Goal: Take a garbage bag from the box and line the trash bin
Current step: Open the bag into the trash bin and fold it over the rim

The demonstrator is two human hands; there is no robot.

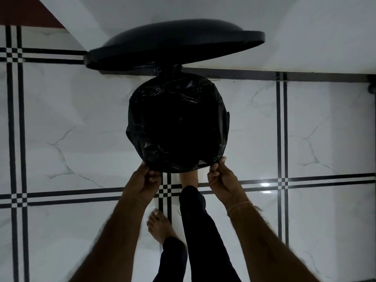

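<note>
Black plastic, thin and crinkled: the garbage bag (177,123) is stretched over the round mouth of the trash bin (227,119), seen from straight above. The film wraps over the rim all the way round, with shiny creases and small folds catching light at the far edge and along the near left side. The centre of the bag is a deep, featureless dark hollow; nothing inside can be made out. Almost all of the bin is covered by the film, only a sliver of its side showing at the right.

The bin's black domed lid (175,45) stands raised at the far side, tilted, its underside rim facing the camera, joined to the bin at a hinge point just behind the bag.

Left hand (145,180) is closed, fingers curled, pinching the near-left edge of the bag at the rim. Right hand (220,176) is likewise closed on the near-right edge, thumb on top of the film. Both forearms reach in from the bottom of the view; a thin thread band (241,207) sits on the right wrist.

The bin stands on a glossy white marble-look floor (81,129) with black double-line borders. One bare foot (189,178) is placed forward, just under the bin's near edge; the other foot (159,226) is set back. Dark trousers (199,224).
</note>
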